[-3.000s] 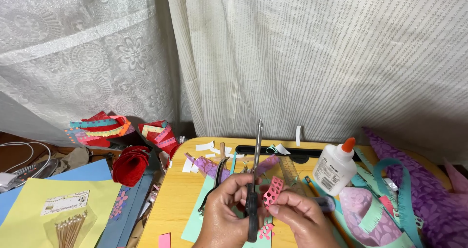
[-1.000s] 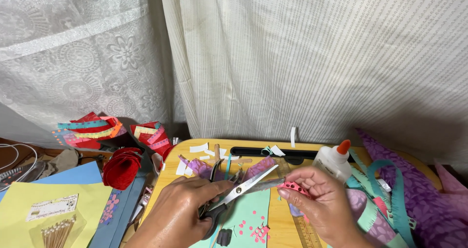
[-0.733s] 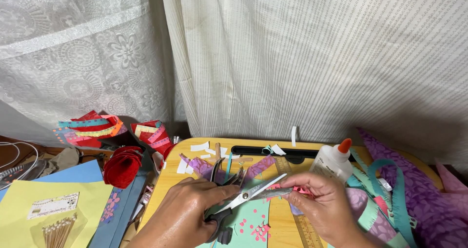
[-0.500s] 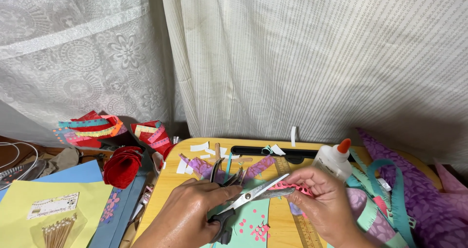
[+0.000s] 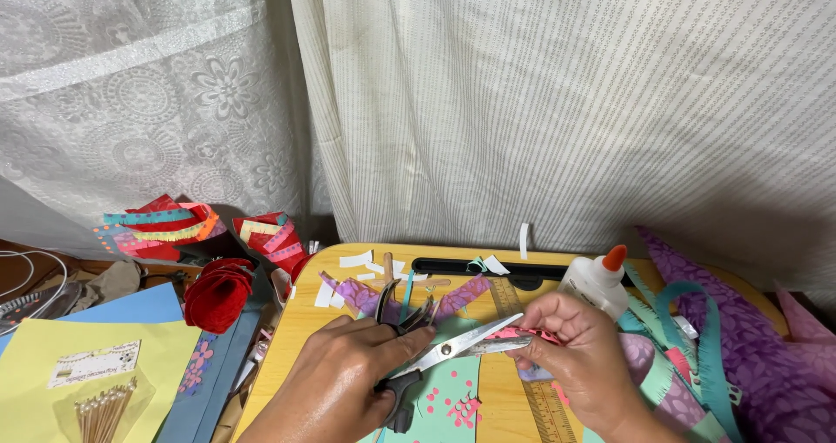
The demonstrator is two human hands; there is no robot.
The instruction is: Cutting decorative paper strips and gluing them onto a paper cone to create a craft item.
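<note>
Fingers of my left hand [image 5: 348, 378] are curled through the dark handles of the scissors [image 5: 453, 349], gripping them firmly, and the silver blades point up and to the right with their tips slightly parted. My right hand [image 5: 579, 356] pinches a small pink paper strip [image 5: 527, 332] between thumb and fingertips, closed tight on it, and holds it right at the blades so the paper sits between or just against them; I cannot tell whether the edges have bitten yet. Both hands hover just above the yellow table [image 5: 296, 321], over a mint green sheet [image 5: 457, 395] dotted with small pink cut pieces. I judge the work to be somewhere in the middle: the pink bits on the green sheet look like cuts already made, and white scraps [image 5: 355, 258] lie scattered near the far edge, yet the strip in my fingers has more length to snip. A glue bottle with an orange cap [image 5: 596, 282] stands just beside my right hand, capped, so any sticking looks unstarted. A ruler [image 5: 544, 404] lies under my right wrist. To the right, teal and purple paper strips [image 5: 697, 338] pile up. To the left lie a red paper rose [image 5: 213, 293], a yellow sheet [image 5: 52, 365] and a packet of pearl-headed pins [image 5: 100, 404].
</note>
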